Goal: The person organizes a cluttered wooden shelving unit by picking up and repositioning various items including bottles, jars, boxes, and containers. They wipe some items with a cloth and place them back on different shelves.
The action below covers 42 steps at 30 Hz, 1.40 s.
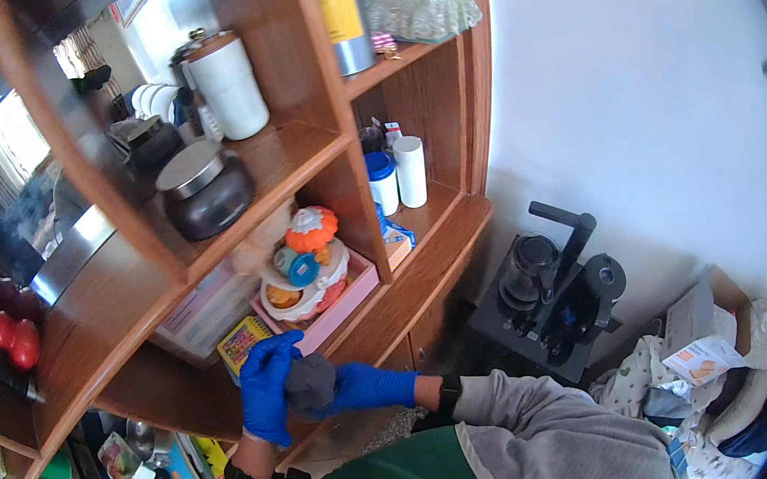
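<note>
My left hand (262, 391), in a blue glove, curls against the left side of a dark grey rounded object (310, 383). From the right, my right hand (371, 384), gloved alike, grips the same object, its fingers partly hidden behind it. Whether this object is a lid, a jar or a bundled cloth I cannot tell. Just beyond my hands, a pink tray (365, 273) on the shelf holds a toy with an orange and white top (311, 229). A yellow spiral-bound booklet (243, 341) leans beside the tray, close above my left fingers.
Around me rises a wooden shelf unit (431, 250). It bears a dark jar with a metal lid (206, 189), a white canister (227, 87), a red gourd-shaped vase (1, 328) and white cups (411, 172). At right stand a black tea-making appliance (543, 304) and an open cardboard box (693, 313).
</note>
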Available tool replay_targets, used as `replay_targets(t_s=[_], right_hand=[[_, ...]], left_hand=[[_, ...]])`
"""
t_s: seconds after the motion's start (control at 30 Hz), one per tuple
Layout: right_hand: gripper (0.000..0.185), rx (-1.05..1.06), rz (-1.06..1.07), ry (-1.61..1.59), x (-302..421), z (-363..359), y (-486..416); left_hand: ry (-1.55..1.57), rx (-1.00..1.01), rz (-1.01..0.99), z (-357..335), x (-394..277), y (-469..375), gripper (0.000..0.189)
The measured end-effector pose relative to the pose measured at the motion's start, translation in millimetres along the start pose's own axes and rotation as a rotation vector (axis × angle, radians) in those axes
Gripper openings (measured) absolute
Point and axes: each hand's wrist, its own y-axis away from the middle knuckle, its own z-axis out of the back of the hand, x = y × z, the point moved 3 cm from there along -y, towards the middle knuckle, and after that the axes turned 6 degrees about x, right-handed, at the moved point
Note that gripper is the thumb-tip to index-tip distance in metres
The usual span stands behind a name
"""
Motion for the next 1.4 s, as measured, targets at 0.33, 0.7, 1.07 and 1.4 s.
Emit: replay_targets(t_s=[0.33,0.7,1.07,1.4], right_hand=[[0.042,-0.367,0.062,0.063,-14,118,40],[0.033,-0.279,0.19,-0.101,-5,209,53],[0.082,-1.261,-0.08,0.257,-156,388,20],[0.069,-1.254,-0.152,0.245,-157,404,-5]], left_hand=[[0.491,0.163,0.394,-72,32,-34,0.05],[0.51,-0.03,0.17,-55,44,-26,0.053],[0.724,-0.151,0.193,-34,41,31,0.078],[0.657,-0.197,0.229,-43,41,48,0.076]])
